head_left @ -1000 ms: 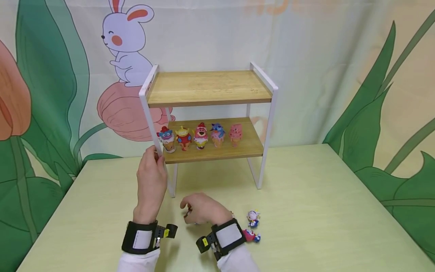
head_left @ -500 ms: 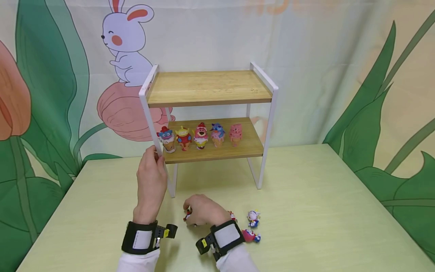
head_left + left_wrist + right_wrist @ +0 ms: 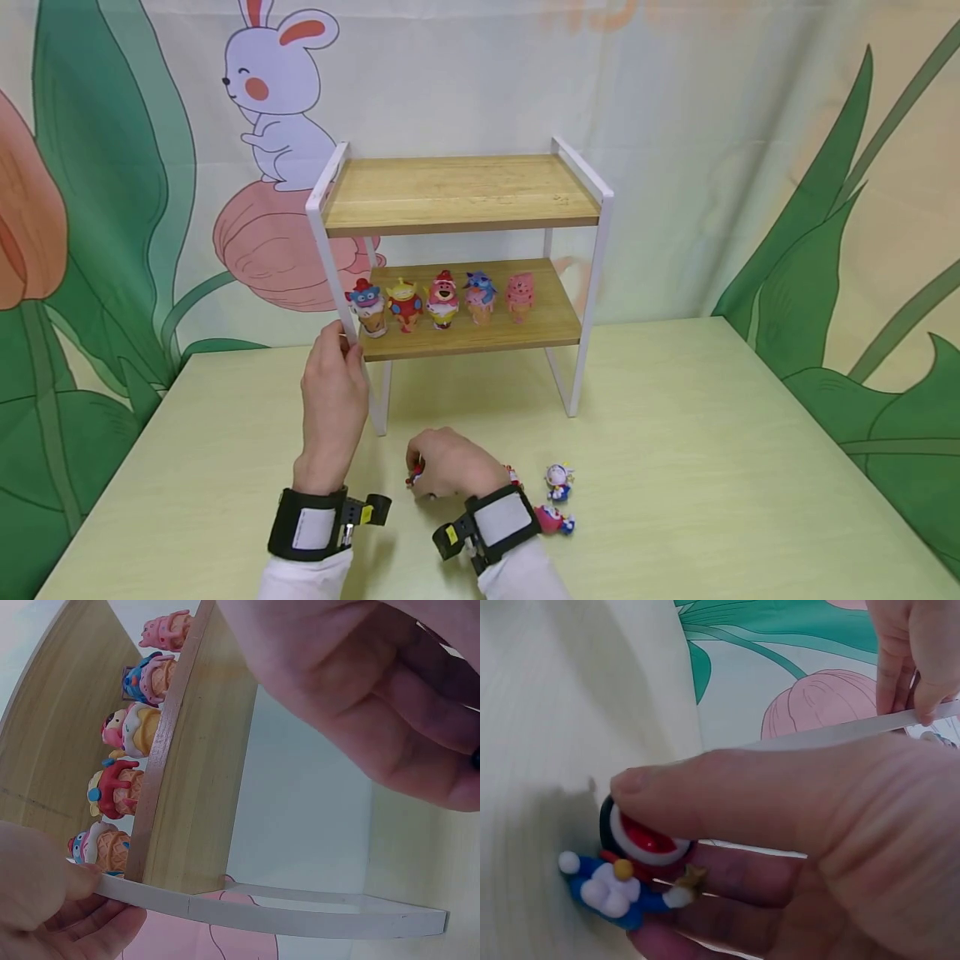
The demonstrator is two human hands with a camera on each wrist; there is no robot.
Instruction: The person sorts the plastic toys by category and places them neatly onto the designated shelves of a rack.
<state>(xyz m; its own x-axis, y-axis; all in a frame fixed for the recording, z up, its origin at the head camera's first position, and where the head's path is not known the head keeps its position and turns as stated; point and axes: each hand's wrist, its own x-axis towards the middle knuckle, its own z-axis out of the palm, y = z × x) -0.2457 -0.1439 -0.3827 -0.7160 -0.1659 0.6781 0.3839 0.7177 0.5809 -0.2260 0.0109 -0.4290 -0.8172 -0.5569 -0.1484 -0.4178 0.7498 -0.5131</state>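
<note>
Right hand (image 3: 453,462): shifted slightly rightward; blue figurine (image 3: 619,892) pinched by thumb and fingers, lower centre.
Left hand (image 3: 335,392): white post (image 3: 322,920) held between thumb and fingers, left of centre.

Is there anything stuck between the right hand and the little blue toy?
No, nothing that I can see. The right hand holds the blue-and-white figurine directly, with its thumb over the red mouth. The loose figurines lie off to that hand's right.
</note>
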